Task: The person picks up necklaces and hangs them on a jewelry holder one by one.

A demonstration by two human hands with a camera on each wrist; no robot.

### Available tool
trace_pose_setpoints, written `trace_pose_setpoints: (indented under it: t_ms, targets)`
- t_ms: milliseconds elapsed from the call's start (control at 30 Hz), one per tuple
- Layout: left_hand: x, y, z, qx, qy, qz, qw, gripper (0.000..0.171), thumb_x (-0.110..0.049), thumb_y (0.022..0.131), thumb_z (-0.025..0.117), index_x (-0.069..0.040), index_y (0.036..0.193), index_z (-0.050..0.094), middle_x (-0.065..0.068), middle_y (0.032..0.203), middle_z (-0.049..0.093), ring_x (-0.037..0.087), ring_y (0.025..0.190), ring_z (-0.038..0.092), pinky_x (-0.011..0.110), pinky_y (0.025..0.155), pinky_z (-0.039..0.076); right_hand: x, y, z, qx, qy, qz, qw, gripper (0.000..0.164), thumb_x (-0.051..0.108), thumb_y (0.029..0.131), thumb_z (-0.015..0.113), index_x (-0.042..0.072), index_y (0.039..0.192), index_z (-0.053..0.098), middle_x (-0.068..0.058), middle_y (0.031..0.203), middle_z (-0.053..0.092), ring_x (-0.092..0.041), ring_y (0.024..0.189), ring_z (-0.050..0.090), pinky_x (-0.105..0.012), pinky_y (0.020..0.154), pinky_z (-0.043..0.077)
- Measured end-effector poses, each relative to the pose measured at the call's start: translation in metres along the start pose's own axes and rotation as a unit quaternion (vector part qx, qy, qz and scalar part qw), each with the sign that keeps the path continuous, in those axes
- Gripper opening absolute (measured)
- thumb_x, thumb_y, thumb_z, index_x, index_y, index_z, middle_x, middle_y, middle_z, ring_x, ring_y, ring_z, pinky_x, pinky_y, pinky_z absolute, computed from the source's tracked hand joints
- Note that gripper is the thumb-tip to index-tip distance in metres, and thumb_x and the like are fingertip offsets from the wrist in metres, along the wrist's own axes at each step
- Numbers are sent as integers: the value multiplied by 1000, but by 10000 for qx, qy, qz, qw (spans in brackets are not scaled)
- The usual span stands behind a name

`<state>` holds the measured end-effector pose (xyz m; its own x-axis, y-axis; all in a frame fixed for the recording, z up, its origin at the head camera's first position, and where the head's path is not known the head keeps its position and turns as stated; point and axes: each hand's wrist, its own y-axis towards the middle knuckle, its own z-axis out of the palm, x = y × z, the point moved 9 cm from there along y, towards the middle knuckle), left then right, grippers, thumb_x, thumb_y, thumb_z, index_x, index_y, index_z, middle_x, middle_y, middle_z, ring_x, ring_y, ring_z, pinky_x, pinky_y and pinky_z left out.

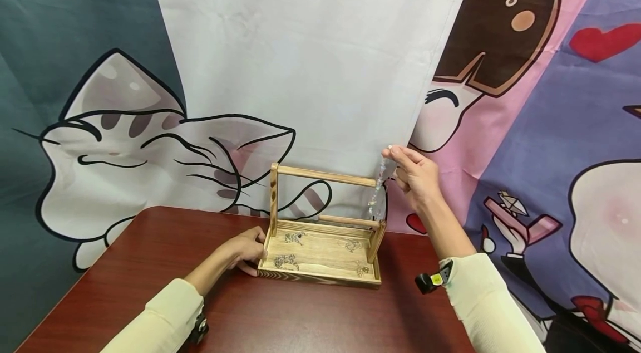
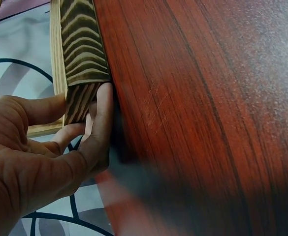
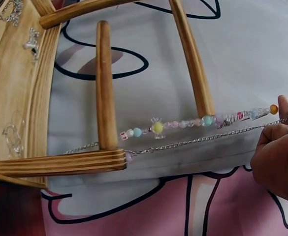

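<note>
Left hand (image 1: pixel 246 249) pinches the left end of the wooden tray (image 1: pixel 320 276), which sits near the desk's (image 1: pixel 310 319) back edge. Head view mostly hides the grip; left wrist cam shows thumb on one side of the wood, fingers on the other. Head view has jewelry pieces (image 1: pixel 286 261) in the tray, one near each corner; right wrist cam gets only some. Upper bar (image 1: pixel 325 175) ends free on the right, lower bar (image 1: pixel 348 220) joins the short right post. Beaded strand (image 3: pixel 183 124) hangs past both at the tray's right end. Right wrist cam resolves a yellow candy-shaped bead (image 3: pixel 157 128) and silver chain (image 3: pixel 198 138); head view doesn't. Right hand (image 1: pixel 415 175) pinches the strand's top, above the tray's back-right corner. Can't tell if it's looped on the lower bar.
</note>
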<state>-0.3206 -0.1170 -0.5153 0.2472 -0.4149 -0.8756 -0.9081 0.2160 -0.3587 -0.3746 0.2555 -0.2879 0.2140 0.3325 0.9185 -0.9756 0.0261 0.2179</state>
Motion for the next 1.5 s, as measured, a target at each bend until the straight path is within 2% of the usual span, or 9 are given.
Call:
trace_pose_setpoints:
  t_ms: [133,300,700,1200,1500]
  targets:
    - [0,0,0,-7,2,11,10000,34,10,93,62,2,124,49,21,99,69,26,82,72,40,61,72,-6,-2,-5,-69,88,40,9999,25,9,112,69,19,97,86,5,91,87,3,39,32,-24,48,6]
    - [1,1,0,-21,3,22,10000,34,10,93,61,2,123,50,20,97,68,26,81,72,40,61,72,-14,-3,-11,-203,-77,83,9997,25,10,112,70,21,97,86,6,91,87,3,40,31,-23,48,8]
    - [1,1,1,-33,36,8,10000,34,10,93,61,2,124,50,19,97,68,25,81,71,38,60,71,-26,-5,-13,-338,-147,121,9992,25,8,111,71,22,96,86,7,91,87,4,41,30,-21,47,11]
    - [0,2,1,73,-9,6,10000,34,10,93,60,3,125,48,21,98,72,26,81,74,37,59,71,-43,-4,7,-182,-562,206,9980,17,16,110,75,27,100,84,12,94,87,3,42,27,-21,47,14]
    - [-1,0,-1,43,14,-17,10000,34,9,96,61,3,126,49,23,100,70,27,82,74,39,61,72,-48,-4,18,-118,-567,202,9981,15,16,110,76,25,101,84,10,95,87,2,43,28,-17,44,20]
